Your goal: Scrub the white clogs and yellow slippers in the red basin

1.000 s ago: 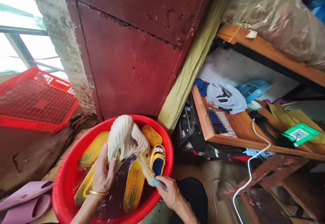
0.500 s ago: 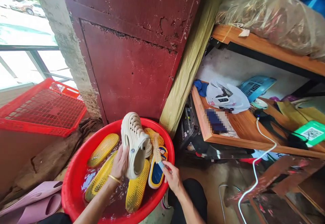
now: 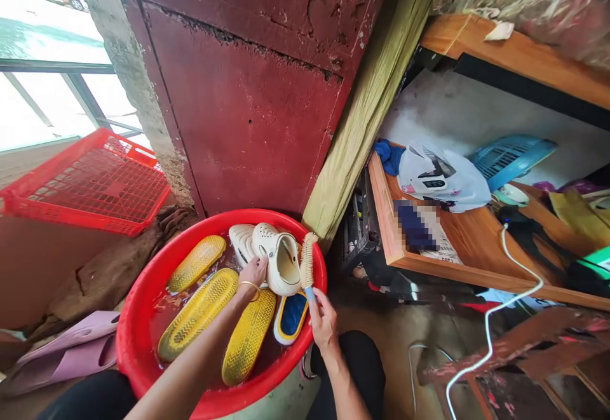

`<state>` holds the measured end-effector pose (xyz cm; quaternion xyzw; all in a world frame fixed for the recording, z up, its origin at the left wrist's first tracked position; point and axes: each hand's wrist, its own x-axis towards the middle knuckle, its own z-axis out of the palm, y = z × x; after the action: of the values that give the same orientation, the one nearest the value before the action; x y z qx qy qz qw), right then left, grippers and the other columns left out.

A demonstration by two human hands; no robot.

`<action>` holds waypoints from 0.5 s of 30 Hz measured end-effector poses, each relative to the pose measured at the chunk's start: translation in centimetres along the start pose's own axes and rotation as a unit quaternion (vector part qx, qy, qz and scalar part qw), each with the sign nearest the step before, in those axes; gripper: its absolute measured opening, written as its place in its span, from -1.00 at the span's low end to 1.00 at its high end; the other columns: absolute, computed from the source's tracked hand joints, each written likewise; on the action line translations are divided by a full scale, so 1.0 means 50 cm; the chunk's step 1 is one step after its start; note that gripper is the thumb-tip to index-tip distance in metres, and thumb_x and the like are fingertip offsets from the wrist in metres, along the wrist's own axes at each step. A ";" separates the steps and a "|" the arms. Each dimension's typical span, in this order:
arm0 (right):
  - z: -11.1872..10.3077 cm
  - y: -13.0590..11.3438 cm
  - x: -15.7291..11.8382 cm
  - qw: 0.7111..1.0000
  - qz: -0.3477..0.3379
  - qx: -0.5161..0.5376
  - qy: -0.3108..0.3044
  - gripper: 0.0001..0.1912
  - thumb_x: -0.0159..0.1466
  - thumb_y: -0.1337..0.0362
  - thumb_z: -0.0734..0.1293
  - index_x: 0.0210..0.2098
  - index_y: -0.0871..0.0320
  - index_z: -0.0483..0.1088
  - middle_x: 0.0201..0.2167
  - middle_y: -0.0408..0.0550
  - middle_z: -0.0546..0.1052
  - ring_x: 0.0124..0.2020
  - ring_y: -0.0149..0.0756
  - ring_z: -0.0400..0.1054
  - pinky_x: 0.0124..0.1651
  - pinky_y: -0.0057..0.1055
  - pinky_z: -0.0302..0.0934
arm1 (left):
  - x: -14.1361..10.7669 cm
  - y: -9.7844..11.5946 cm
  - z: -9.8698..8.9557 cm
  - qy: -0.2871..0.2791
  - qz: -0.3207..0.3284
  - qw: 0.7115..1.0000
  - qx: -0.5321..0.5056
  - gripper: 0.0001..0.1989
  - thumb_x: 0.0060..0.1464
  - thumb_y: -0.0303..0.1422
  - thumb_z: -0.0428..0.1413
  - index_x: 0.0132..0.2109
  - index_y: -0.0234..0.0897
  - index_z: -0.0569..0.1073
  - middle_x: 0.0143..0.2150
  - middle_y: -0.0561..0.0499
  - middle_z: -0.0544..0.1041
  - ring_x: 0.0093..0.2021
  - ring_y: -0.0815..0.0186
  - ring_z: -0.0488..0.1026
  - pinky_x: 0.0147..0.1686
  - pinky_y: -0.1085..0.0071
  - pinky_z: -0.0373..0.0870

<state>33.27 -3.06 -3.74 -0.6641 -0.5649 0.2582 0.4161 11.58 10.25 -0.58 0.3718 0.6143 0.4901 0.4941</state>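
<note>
Head view: mauve slides (image 3: 71, 350) lay left of a red basin (image 3: 128, 337) holding yellow-soled shoes (image 3: 197, 312). Inside its far half, the left hand (image 3: 254, 272) rested part-curled against a white clog (image 3: 272, 245); I couldn't tell whether it gripped. Just right of that clog, a scrubbing brush (image 3: 307, 264) pointed head-up, its blue handle clasped by the closed right hand (image 3: 324, 319).

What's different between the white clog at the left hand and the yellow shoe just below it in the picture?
Colour: the white clog is off-white; the yellow shoe is yellow.
Pose: the clog shows its foot opening; the yellow shoe lies sole up, showing a zigzag tread.
Handling: the left hand holds the clog; neither hand holds the yellow shoe.
Both are footwear.
</note>
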 end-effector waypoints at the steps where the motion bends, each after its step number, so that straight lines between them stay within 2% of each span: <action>1: 0.000 0.000 0.000 1.000 -0.002 -0.005 0.001 -0.39 0.42 -0.11 0.12 0.18 0.17 0.46 -0.08 0.11 0.62 -0.21 -0.19 0.54 -0.22 -0.40 0.45 | -0.003 -0.002 -0.024 0.005 0.002 1.000 0.030 -0.83 0.14 -0.22 0.19 -0.27 -0.22 0.44 -0.22 -0.12 0.60 0.15 0.00 0.50 0.05 0.30 0.39; 4: 0.004 0.002 -0.003 0.999 -0.038 -0.009 0.012 -0.44 0.44 -0.06 0.15 0.15 0.19 0.49 -0.03 0.15 0.62 -0.09 -0.14 0.54 -0.06 -0.32 0.45 | -0.054 -0.033 -0.099 0.005 0.034 0.987 0.155 -0.72 0.06 -0.19 0.24 -0.12 -0.23 0.49 -0.28 -0.06 0.60 0.01 0.02 0.56 0.05 0.25 0.39; 6: 0.011 0.006 -0.007 0.995 -0.091 -0.004 0.036 -0.49 0.45 0.00 0.16 0.13 0.20 0.50 0.00 0.18 0.61 -0.01 -0.12 0.53 0.06 -0.26 0.42 | -0.117 -0.071 -0.137 -0.071 0.103 0.939 0.320 -0.61 0.12 -0.10 0.15 0.00 -0.25 0.50 -0.13 -0.17 0.64 -0.01 0.01 0.57 0.08 0.17 0.40; 7: 0.015 0.008 -0.009 0.992 -0.118 -0.003 0.048 -0.50 0.45 0.02 0.16 0.13 0.20 0.50 0.01 0.19 0.61 0.02 -0.11 0.52 0.10 -0.24 0.41 | -0.152 -0.092 -0.148 -0.105 0.125 0.906 0.391 -0.51 0.13 -0.08 0.12 0.10 -0.27 0.47 0.05 -0.24 0.60 0.07 -0.02 0.54 0.14 0.13 0.37; 9: 0.023 0.010 -0.011 0.986 -0.156 -0.009 0.064 -0.52 0.46 0.05 0.16 0.14 0.20 0.49 0.01 0.19 0.61 0.03 -0.11 0.52 0.13 -0.22 0.40 | -0.215 -0.131 -0.154 -0.143 0.120 0.833 0.522 -0.23 0.01 -0.07 0.19 0.32 -0.32 0.33 0.37 -0.35 0.34 0.29 -0.15 0.37 0.26 0.01 0.24; 10: 0.025 0.011 -0.011 0.984 -0.167 -0.016 0.067 -0.53 0.47 0.06 0.16 0.15 0.20 0.49 0.01 0.18 0.61 0.02 -0.11 0.53 0.13 -0.22 0.40 | -0.239 -0.145 -0.150 -0.156 0.102 0.803 0.567 -0.08 -0.06 -0.08 0.23 0.40 -0.36 0.22 0.45 -0.39 0.20 0.35 -0.20 0.29 0.29 -0.03 0.20; 11: 0.027 0.010 -0.011 0.982 -0.174 -0.025 0.069 -0.53 0.47 0.07 0.16 0.16 0.19 0.48 0.01 0.18 0.62 0.02 -0.11 0.53 0.13 -0.22 0.40 | -0.257 -0.155 -0.142 -0.166 0.088 0.784 0.591 0.02 -0.10 -0.10 0.25 0.44 -0.42 0.14 0.50 -0.44 0.07 0.38 -0.23 0.24 0.29 -0.05 0.19; 13: 0.026 0.007 -0.013 0.979 -0.185 -0.040 0.080 -0.54 0.48 0.09 0.15 0.16 0.20 0.47 0.00 0.18 0.61 0.01 -0.11 0.53 0.12 -0.20 0.42 | -0.271 -0.162 -0.122 -0.177 0.062 0.770 0.610 0.08 -0.12 -0.17 0.25 0.48 -0.48 0.04 0.52 -0.50 -0.08 0.38 -0.28 0.22 0.27 -0.07 0.20; 15: 0.023 -0.001 -0.023 0.973 -0.199 -0.053 0.100 -0.55 0.49 0.13 0.14 0.18 0.21 0.46 0.00 0.20 0.61 0.00 -0.10 0.53 0.08 -0.19 0.44 | -0.265 -0.155 -0.110 -0.172 0.049 0.770 0.612 0.04 -0.11 -0.30 0.21 0.48 -0.47 0.02 0.51 -0.53 -0.06 0.35 -0.28 0.28 0.26 -0.05 0.21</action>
<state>32.05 -3.85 -4.47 -0.5821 -0.6541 0.0722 0.4776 9.55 -5.38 -4.73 0.7030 0.6701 -0.0385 0.2350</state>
